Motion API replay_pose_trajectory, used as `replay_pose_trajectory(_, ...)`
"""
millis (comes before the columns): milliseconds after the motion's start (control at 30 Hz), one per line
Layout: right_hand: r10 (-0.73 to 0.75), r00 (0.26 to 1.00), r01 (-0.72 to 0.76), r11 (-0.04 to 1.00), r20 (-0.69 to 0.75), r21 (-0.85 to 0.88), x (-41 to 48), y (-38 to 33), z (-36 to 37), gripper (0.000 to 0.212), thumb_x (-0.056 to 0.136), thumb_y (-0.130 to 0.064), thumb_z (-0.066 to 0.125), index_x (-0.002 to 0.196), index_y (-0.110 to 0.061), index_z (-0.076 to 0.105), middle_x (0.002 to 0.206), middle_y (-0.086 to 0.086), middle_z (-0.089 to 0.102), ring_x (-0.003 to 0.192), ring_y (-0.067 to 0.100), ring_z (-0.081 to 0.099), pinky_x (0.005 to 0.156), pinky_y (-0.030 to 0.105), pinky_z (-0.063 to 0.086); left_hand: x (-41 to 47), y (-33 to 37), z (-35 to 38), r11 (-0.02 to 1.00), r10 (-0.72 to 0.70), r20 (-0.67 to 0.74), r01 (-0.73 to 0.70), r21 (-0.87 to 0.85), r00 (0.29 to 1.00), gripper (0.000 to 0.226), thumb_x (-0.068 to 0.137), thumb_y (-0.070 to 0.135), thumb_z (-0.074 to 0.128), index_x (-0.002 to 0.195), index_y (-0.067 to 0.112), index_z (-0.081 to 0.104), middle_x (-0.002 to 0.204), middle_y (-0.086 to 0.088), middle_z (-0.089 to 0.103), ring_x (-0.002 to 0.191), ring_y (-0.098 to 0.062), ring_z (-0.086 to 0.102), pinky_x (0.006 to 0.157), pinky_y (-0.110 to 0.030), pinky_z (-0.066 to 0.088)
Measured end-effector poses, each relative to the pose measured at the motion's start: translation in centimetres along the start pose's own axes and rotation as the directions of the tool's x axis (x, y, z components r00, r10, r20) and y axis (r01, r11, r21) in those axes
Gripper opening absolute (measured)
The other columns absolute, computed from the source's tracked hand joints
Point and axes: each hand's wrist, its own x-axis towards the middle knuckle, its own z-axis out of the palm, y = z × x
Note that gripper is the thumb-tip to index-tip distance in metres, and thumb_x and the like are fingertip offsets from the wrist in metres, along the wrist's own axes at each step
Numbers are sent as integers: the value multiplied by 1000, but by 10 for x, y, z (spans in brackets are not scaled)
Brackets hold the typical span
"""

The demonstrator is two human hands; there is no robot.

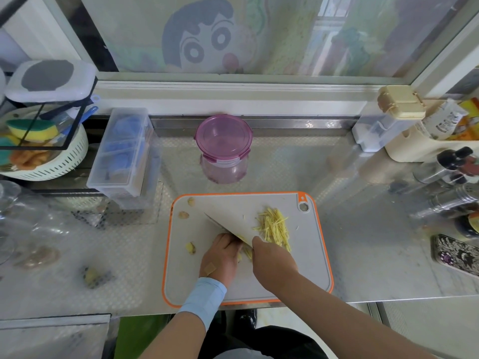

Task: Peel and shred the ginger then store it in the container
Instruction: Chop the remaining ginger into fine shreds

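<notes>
On cutting board (pixel 186 281) at table (pixel 363 255) front edge: right hand (pixel 274 265) grips knife (pixel 233 224), blade tilted over ginger slices (pixel 245 252). Left hand (pixel 221 257) fingers curled, holding slices down just beside blade. Ginger shreds (pixel 274 226) piled right of blade. Lidded purple container (pixel 224 149) behind board, apart.

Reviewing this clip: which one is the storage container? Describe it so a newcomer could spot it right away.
Start at the window with the cartoon face. On the counter just below it, beyond the cutting board, stands the container. It is round and tinted purple, with a clip-on lid shut, unlike the clear rectangular box to its left.
</notes>
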Motion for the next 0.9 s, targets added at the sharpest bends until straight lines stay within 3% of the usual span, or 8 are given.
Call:
replay_pose_trajectory(200,21,1000,-21,1000,0,-2,-11,9,-1,11,98,-12,39,94,-21,35,69,-3,45,59,20,46,47,30,32,1,1,-2,1000,2,-9,-2,-16,1000,28,65,-3,81,84,16,72,89,3,66,95,-14,53,56,-27,54)
replay_pose_trajectory(400,46,999,-46,999,21,-5,-8,4,1,11,98,-11,39,94,-20,34,72,-2,45,63,22,48,46,28,30,0,-1,0,1000,-1,-17,0,-8,1000,11,82,9,65,84,17,72,91,4,66,98,-13,53,60,-26,54)
replay_pose_trajectory(467,33,999,-33,999,16,-3,0,-4,-1,11,96,-10,39,94,-20,34,77,1,49,68,26,51,48,29,32,1,0,-1,1000,-4,-6,4,1,1000,18,86,16,54,85,18,72,91,4,66,97,-13,52,58,-26,54)
replay_pose_trajectory(533,26,1000,-26,1000,16,-12,5,-9,-3,11,96,-10,39,94,-20,34,80,2,51,69,27,51,54,31,37,1,0,-2,1000,0,21,0,8,1000,13,82,11,62,88,18,72,91,3,66,97,-14,51,56,-27,54)
replay_pose_trajectory(633,22,999,-22,1000,26,-17,7,-10,-7,11,96,-11,39,95,-20,34,82,3,50,70,28,50,58,33,38,1,3,-5,999,-36,81,38,-21,996,39,64,-2,81,95,18,72,94,3,65,98,-15,51,51,-29,54)
replay_pose_trajectory(800,-3,1000,3,1000,7,-17,4,-6,-10,11,97,-13,40,95,-22,34,83,3,52,71,27,50,56,31,38,3,7,-10,1000,-16,67,18,-25,998,41,62,-4,82,93,20,71,91,3,65,96,-15,51,48,-29,54)
replay_pose_trajectory(900,4,1000,-4,1000,-20,9,-2,2,-5,11,98,-14,40,93,-22,35,72,-3,45,66,24,49,50,29,35,4,5,-9,1000,-16,44,17,-13,999,36,59,-5,84,85,16,71,87,2,64,93,-15,50,47,-29,54)
